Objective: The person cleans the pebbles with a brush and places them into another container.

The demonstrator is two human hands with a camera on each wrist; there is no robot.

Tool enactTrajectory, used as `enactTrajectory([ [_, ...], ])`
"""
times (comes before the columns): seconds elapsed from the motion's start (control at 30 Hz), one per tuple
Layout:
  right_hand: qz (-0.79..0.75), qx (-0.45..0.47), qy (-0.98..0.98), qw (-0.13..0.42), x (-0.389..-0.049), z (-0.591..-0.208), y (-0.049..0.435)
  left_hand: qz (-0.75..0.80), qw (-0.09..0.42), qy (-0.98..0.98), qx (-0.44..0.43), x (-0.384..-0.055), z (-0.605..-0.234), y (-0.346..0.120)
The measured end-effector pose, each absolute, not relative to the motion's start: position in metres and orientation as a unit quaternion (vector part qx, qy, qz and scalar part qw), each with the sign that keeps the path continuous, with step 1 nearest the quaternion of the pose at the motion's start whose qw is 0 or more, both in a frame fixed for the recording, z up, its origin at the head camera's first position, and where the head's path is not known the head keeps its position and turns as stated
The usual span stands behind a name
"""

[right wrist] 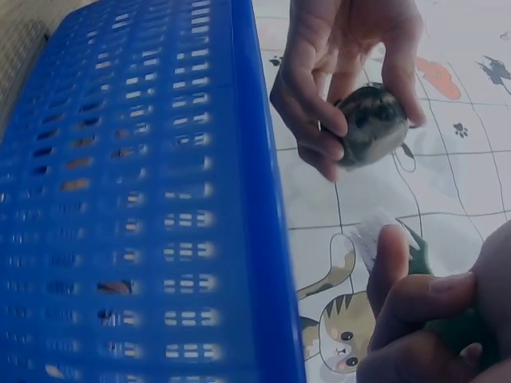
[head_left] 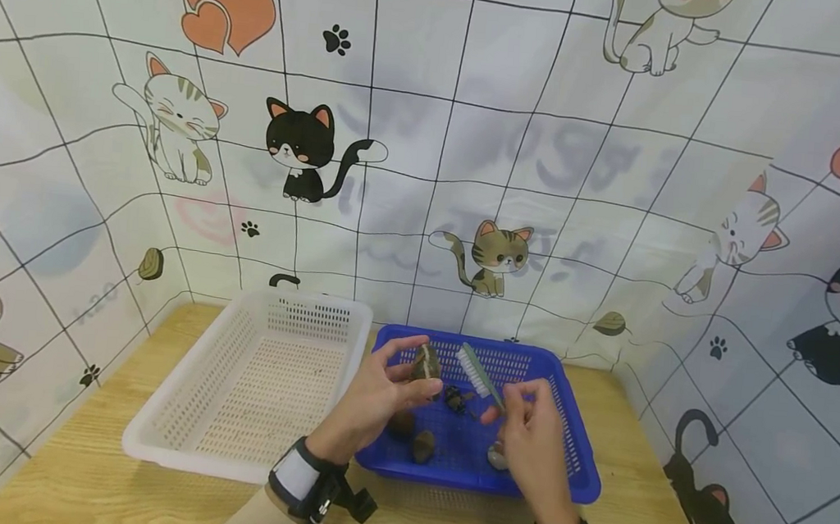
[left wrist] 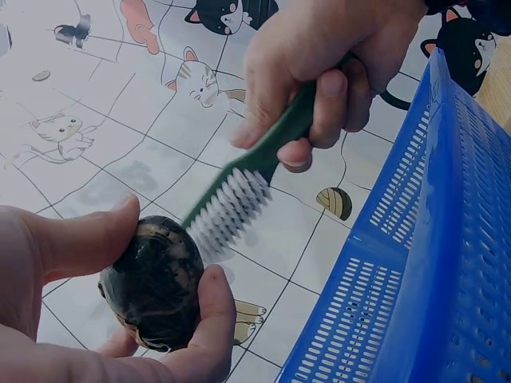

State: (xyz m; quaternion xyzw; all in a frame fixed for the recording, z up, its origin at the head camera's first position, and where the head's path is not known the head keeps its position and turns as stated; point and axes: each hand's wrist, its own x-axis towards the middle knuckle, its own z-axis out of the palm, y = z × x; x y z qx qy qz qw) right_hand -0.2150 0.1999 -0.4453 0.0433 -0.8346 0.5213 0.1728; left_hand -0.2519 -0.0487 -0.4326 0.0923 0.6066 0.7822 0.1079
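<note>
The wood-coloured desk (head_left: 73, 432) carried a white basket (head_left: 272, 394) and, just to its right, a blue basket (head_left: 460, 453), both with slotted walls. The left hand (head_left: 368, 398), above the blue basket, held a stone (left wrist: 156, 283) between thumb and bent fingers; the right hand (head_left: 535, 436) was closed round the handle of a green brush (left wrist: 231, 207), whose white bristles stood just apart from the stone. The brush was probably light, with a stiff body and springy bristles, best taken by its handle to keep the head clear. The stone, dark, rounded and glossy, was likely dense for its size, rigid and hard to damage; its smooth surface could have slipped from a loose pinch. The best hold was probably on opposite edges, thumb facing fingers, leaving one broad face free. In the blue basket lay a brown stone (head_left: 423, 446) and a pale stone (head_left: 497, 456), the latter partly hidden.
</note>
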Motion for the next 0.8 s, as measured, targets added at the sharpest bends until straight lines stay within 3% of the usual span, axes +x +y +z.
enactTrajectory([
  [0.27, 0.48, -0.006, -0.859, 0.176, -0.222, -0.445, 0.211, 0.78, 0.107, 0.61, 0.088, -0.252, -0.433, -0.049],
  [0.8, 0.46, 0.018, -0.871, 0.17, -0.221, -0.442, 0.216, 0.775, 0.118, 0.614, 0.092, -0.251, -0.433, -0.049],
])
